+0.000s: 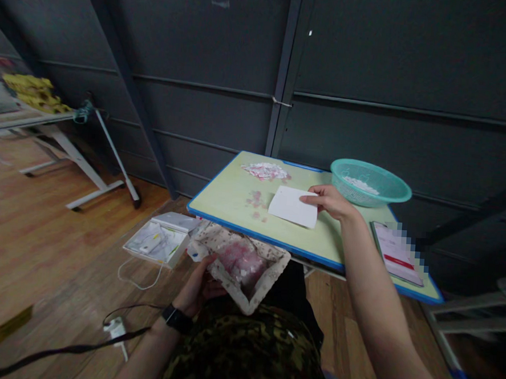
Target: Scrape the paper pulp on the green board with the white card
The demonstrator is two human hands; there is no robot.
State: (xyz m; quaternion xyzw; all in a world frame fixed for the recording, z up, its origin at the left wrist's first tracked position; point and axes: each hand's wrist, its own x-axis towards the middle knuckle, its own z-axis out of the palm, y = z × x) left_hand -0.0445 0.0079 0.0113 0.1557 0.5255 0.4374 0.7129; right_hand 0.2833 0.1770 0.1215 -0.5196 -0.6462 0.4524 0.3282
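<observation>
Right grip [331, 201]: thumb and fingers pinched on the right edge of a white card [292, 205], which is held tilted over the middle of the surface [218, 196]. Left grip [199, 286]: closed on the left wall of a stained white tray [235, 291], thumb near the rim, at the near edge of the surface and lower than it. Pink, wet-looking stuff [238, 257] inside, kind unclear. Left of the card, pinkish smears [256, 198]; beyond them, far left, a flat heap of white and pink pieces [266, 170]. Far right, a green basket [396, 190] with white bits [360, 184] inside. Near right, a flat-screened device [397, 258]. On the floor, left of the tray, an open white box [176, 253].
</observation>
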